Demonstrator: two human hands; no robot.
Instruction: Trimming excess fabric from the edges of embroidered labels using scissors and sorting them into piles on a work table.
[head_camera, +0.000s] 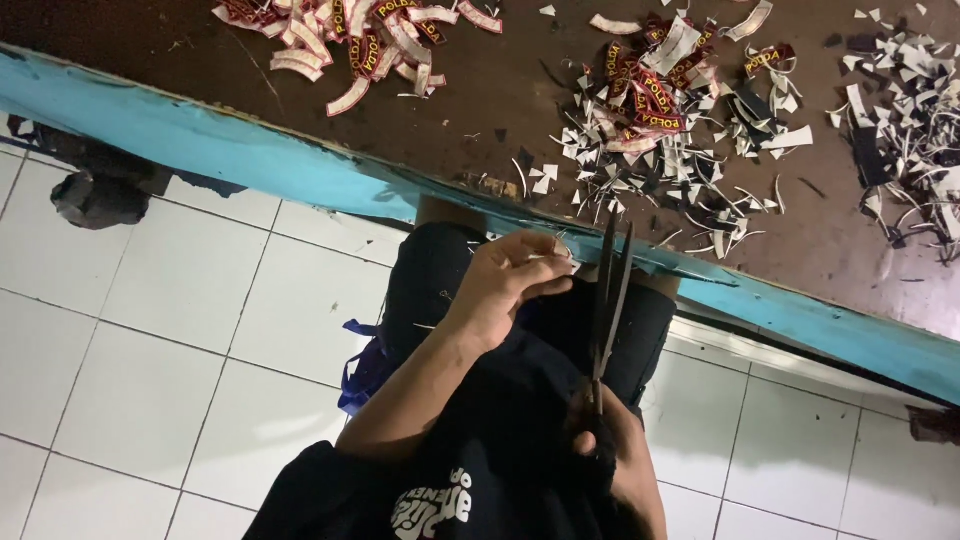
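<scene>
**Trimming over your lap, scraps piling up on the table**

White tiled floor (150, 350) under you and a dark brown table (500, 100) with a blue edge (250, 160) just past your hands, so whatever falls lands either on the wood or on your dark clothes. Beyond your grip, the table carries a heap of white and black offcuts (690, 180), and further off to the left sits a looser pile of curved red-and-white patches (350, 40), kept apart from the waste.

Your left hand (510, 280) is pinched tight on a small white piece (555, 260), fingers curled close, holding it right at the table edge so the blades can get at it. Your right hand (620, 460) is wrapped around the handles of the black scissors (610, 290), low and close to your body. The blades point away from you, open only a narrow bit, tips just beside the white piece. I can't tell if they're touching it.
</scene>
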